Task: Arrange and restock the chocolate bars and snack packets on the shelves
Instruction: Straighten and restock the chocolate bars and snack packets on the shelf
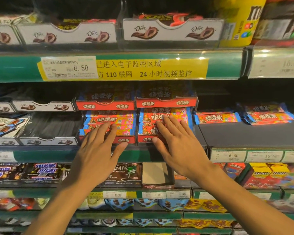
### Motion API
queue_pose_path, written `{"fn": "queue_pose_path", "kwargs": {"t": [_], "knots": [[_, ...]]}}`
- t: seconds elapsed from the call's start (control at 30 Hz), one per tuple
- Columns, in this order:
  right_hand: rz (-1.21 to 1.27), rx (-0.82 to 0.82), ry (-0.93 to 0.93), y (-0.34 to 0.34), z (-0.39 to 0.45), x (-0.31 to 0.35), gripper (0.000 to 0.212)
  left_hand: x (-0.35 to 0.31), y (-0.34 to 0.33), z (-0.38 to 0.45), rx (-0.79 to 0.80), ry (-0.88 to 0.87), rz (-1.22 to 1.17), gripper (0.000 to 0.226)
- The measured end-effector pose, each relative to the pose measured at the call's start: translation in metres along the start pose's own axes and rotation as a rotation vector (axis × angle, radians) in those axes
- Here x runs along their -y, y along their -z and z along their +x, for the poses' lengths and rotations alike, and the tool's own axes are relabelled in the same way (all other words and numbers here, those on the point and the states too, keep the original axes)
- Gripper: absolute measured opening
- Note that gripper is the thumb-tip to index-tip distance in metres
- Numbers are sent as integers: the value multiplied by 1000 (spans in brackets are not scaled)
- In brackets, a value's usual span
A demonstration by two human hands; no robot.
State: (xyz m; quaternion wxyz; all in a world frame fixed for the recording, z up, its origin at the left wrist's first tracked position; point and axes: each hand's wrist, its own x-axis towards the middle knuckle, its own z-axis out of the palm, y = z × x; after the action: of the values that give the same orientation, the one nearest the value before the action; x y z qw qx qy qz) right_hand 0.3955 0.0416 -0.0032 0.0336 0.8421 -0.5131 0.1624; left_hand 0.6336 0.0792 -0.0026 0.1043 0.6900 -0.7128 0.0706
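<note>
While both hands [98, 150] [178, 141] lie flat, fingers straight, they hide red bars [109, 120].

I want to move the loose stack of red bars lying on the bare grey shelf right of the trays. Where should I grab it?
Take the loose stack by its two short blue ends, probably coming from the front and above. The bars lie flat and lengthwise along the grey shelf, with no tray wall around them, so both ends are free; the right hand is nearer.

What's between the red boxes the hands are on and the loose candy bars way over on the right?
In the head view, only bare grey shelf lies between the red boxes and the loose bars.
</note>
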Motion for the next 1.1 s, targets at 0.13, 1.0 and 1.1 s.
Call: {"fn": "queue_pose_path", "kwargs": {"t": [0.13,1.0,1.1], "knots": [[14,-4,-3,0,6,-1,68,1,1,11,12,4,19,90],[126,-290,53,18,-4,-19,33,-60,8,-3,-252,-85,-186,48],[149,-371,27,29,-12,-39,17,-90,11,7,-293,-162,-247,31]]}}
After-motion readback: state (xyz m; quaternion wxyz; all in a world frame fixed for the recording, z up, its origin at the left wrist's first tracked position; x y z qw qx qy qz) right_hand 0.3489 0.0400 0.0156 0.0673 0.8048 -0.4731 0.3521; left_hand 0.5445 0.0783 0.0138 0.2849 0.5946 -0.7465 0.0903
